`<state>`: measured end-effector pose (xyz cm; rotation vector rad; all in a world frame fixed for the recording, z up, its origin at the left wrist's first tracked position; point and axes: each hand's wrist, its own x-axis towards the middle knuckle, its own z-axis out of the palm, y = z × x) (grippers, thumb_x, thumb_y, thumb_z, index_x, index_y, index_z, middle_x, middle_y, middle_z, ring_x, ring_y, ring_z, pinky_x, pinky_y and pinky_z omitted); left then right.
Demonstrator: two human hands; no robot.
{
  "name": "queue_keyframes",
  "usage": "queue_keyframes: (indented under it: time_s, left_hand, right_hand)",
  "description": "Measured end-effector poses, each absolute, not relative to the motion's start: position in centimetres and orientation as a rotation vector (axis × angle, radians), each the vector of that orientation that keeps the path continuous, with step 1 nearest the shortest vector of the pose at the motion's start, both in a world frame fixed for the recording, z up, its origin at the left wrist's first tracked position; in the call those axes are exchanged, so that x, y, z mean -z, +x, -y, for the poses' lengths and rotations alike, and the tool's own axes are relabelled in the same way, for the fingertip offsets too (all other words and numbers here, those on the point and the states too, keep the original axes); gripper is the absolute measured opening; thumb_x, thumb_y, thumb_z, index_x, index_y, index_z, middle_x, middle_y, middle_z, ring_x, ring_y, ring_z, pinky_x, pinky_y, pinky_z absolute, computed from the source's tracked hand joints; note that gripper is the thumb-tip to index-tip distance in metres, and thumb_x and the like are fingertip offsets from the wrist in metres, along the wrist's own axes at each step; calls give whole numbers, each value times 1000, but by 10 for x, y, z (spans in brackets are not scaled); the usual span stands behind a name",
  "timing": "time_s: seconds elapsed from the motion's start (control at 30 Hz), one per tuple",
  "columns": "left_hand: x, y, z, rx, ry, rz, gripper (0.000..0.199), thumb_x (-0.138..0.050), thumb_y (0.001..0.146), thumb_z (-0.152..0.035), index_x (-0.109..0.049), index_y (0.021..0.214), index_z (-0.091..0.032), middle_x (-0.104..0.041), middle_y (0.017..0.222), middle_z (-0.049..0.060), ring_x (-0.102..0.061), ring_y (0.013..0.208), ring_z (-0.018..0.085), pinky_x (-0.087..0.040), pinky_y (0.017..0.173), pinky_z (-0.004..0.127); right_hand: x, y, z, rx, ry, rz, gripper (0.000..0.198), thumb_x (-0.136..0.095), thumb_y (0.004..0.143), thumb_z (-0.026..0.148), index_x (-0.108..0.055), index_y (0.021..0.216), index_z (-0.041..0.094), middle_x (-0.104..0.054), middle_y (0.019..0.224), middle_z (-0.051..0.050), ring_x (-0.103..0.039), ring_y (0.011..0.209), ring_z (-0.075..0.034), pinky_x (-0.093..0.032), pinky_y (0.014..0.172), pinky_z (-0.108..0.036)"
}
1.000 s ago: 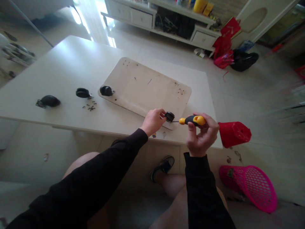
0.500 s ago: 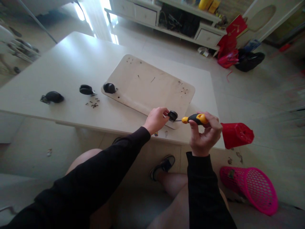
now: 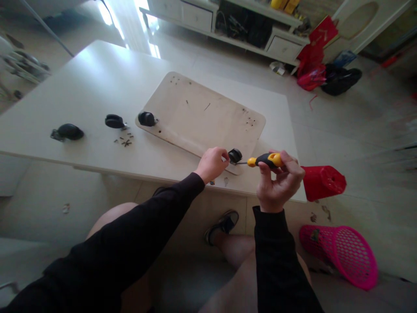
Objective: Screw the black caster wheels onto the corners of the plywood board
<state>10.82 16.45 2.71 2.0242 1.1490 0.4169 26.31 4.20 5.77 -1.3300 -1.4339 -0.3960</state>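
Note:
A pale board (image 3: 198,117) with rounded corners lies on the white table. On its near right corner stands a black caster wheel (image 3: 235,155). My left hand (image 3: 212,165) is beside this caster, thumb and fingertips pinched by its base; whatever is between them is too small to make out. My right hand (image 3: 282,180) grips a yellow and black screwdriver (image 3: 265,160), its shaft pointing left to the caster's base near my left fingertips. Another caster (image 3: 147,118) is on the board's left corner. Two screws (image 3: 207,107) lie on the board.
Two loose casters (image 3: 114,121) (image 3: 70,131) and several screws (image 3: 126,141) lie on the left of the table (image 3: 81,87). A red bin (image 3: 322,183) stands by the right edge. A pink basket (image 3: 353,256) is on the floor, lower right. A white cabinet (image 3: 195,17) stands behind.
My left fingertips have shifted from the caster's side down to its base. The screwdriver's tip has moved slightly left. The whole view has shifted a little.

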Motion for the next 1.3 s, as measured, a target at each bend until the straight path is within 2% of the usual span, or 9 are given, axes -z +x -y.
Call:
queue_keyframes:
  time_s: [0.1, 0.23, 0.33, 0.6, 0.9, 1.07, 1.23, 1.3]
  left_hand:
    - [-28, 107, -161, -294, 2165, -1095, 17, -70, 90, -12, -85, 94, -18, -77, 101, 11, -72, 93, 23, -56, 92, 37]
    - [-26, 105, -157, -196, 2232, -1044, 30, -69, 91, -16, -86, 115, -21, -73, 111, 10, -72, 97, 23, -57, 93, 34]
    - [-27, 103, -155, -155, 2282, -1016, 37, -65, 93, -16, -85, 123, -24, -71, 114, 9, -72, 99, 23, -56, 91, 33]
    - [-35, 101, -155, -73, 2389, -1008, 42, -60, 96, -16, -84, 128, -28, -69, 114, 9, -71, 95, 22, -55, 89, 32]
    - [-30, 101, -156, -120, 2387, -1017, 42, -64, 94, -18, -84, 129, -28, -69, 112, 8, -71, 95, 22, -55, 89, 33]
    - [-25, 102, -157, -159, 2365, -1039, 40, -65, 94, -19, -84, 128, -27, -70, 109, 9, -70, 93, 22, -55, 87, 33]
    - [-24, 103, -156, -150, 2336, -1027, 43, -64, 92, -18, -84, 130, -26, -70, 108, 9, -69, 91, 22, -54, 87, 33]
    - [-25, 103, -155, -147, 2325, -1022, 43, -65, 92, -17, -84, 129, -27, -70, 108, 9, -69, 92, 22, -54, 88, 33]
  right_hand:
    - [-57, 263, -42, 384, -1319, 1422, 57, -78, 97, 28, -53, 147, 32, -69, 128, -6, -77, 115, -19, -70, 72, -28]
    - [-58, 262, -42, 363, -1304, 1403, 57, -79, 95, 24, -54, 146, 31, -70, 127, -5, -78, 114, -19, -69, 71, -27]
    - [-58, 262, -42, 370, -1346, 1401, 53, -78, 96, 28, -54, 143, 30, -71, 126, -6, -78, 112, -19, -68, 71, -27]
    - [-57, 264, -42, 392, -1365, 1422, 48, -74, 100, 40, -53, 142, 29, -71, 128, -8, -77, 111, -20, -68, 70, -28]
    - [-55, 266, -43, 406, -1366, 1477, 49, -72, 101, 39, -52, 145, 28, -71, 127, -9, -77, 113, -20, -69, 72, -26]
    - [-60, 263, -43, 402, -1361, 1472, 46, -70, 101, 32, -56, 145, 28, -72, 124, -8, -78, 113, -20, -69, 72, -27]
    - [-66, 261, -43, 385, -1348, 1480, 45, -58, 104, 22, -57, 149, 29, -72, 138, -12, -78, 118, -23, -70, 82, -34]
    - [-69, 261, -44, 443, -1338, 1493, 45, -64, 102, 23, -60, 146, 31, -73, 131, -9, -77, 115, -22, -70, 83, -36]
